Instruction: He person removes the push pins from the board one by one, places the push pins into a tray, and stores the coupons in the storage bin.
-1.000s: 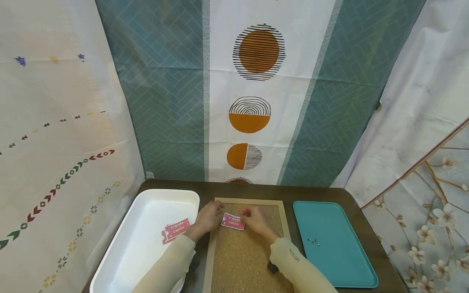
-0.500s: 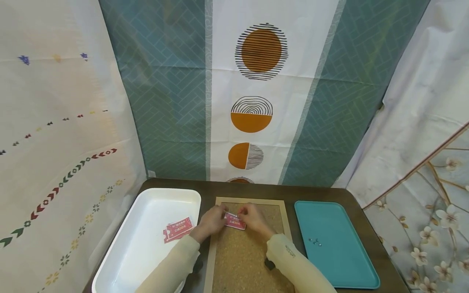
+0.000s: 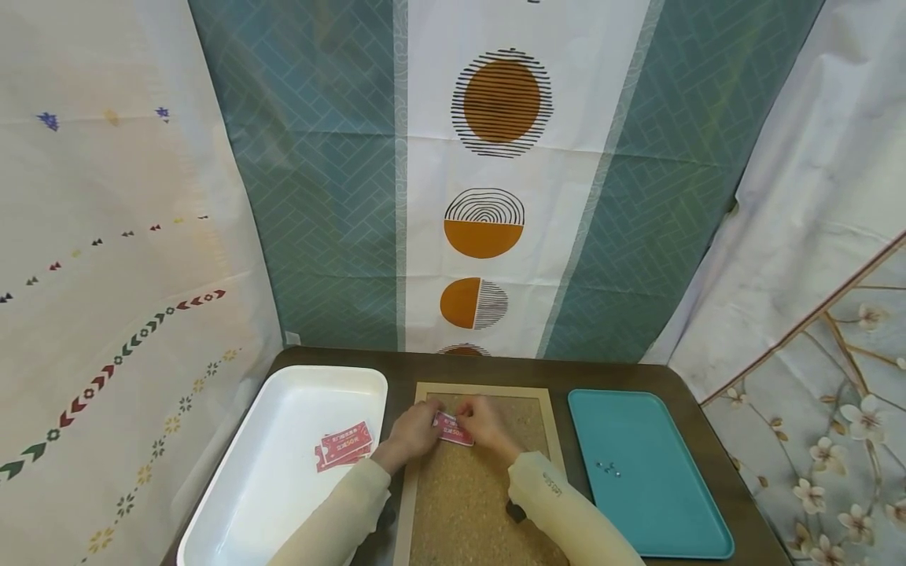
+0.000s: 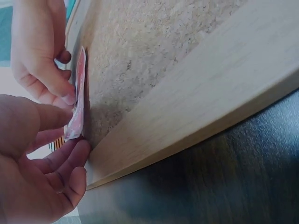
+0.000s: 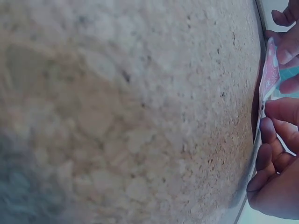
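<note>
A pink paper coupon point(image 3: 454, 429) with white print is held near the top left of the framed cork board point(image 3: 481, 503). My left hand point(image 3: 416, 427) pinches its left end between thumb and fingers. The left wrist view has the coupon point(image 4: 78, 100) edge-on and bowed, close over the cork. My right hand point(image 3: 487, 424) is curled at the coupon's upper right part, fingertips together on a tiny thumbtack that they mostly hide. In the right wrist view, this right hand point(image 5: 275, 154) has its fingertips right at the coupon point(image 5: 270, 70), beside a small dark spot.
On the left stands a white tray point(image 3: 248, 472) with several pink coupons point(image 3: 345, 445) overlapping in it. To the right lies a teal tray point(image 3: 658, 487) with several small silver thumbtacks point(image 3: 609, 469). Behind the dark table point(image 3: 559, 373) hang patterned cloths.
My left hand has moved right and closed on the coupon's left end. The right hand has shifted slightly left over its upper edge. Coupon and hands are now closer together.
</note>
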Demonstrator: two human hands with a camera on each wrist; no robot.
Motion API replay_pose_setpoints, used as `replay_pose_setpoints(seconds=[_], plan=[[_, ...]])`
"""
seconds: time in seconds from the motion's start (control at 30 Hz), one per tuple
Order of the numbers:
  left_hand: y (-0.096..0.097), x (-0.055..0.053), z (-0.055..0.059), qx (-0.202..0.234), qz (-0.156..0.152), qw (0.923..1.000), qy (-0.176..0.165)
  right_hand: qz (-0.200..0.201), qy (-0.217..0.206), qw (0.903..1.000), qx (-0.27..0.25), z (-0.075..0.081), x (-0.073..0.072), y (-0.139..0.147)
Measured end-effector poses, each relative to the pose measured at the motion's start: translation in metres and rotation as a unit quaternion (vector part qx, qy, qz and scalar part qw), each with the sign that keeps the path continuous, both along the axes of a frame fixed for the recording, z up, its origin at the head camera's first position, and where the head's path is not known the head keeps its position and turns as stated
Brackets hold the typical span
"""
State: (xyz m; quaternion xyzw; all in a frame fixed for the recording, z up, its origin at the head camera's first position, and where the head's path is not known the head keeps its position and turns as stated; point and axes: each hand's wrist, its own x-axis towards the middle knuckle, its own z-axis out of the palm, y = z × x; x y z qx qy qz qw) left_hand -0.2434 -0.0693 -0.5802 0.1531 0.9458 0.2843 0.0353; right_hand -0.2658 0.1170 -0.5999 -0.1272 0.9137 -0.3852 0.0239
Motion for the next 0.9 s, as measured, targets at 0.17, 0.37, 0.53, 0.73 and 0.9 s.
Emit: replay_pose_setpoints(seconds=[0.17,0.37,0.53,0.73,0.9], plan=[[0.0020,0.0008,0.0007,0.000,-0.002,1.0000,0.001,-0.002,0.005,0.9998,0.020,-0.0036,-0.0019,-0.0015],[0.0023,-0.0008,0.0001,-0.006,-0.005,1.0000,-0.006,-0.010,-0.009,0.9996,0.024,-0.0032,-0.0041,-0.0035],[0.0020,-0.0025,-0.0005,-0.001,-0.004,0.9999,-0.011,-0.011,-0.014,0.9995,0.026,-0.0016,-0.0054,-0.0038],[0.0013,-0.0043,-0.0040,0.005,-0.002,0.9998,-0.021,-0.008,-0.031,0.9993,0.018,-0.0014,-0.0064,-0.0042],[0.0022,-0.0056,-0.0051,0.007,-0.003,0.9997,-0.022,-0.010,-0.043,0.9988,0.023,-0.0016,-0.0073,-0.0037]])
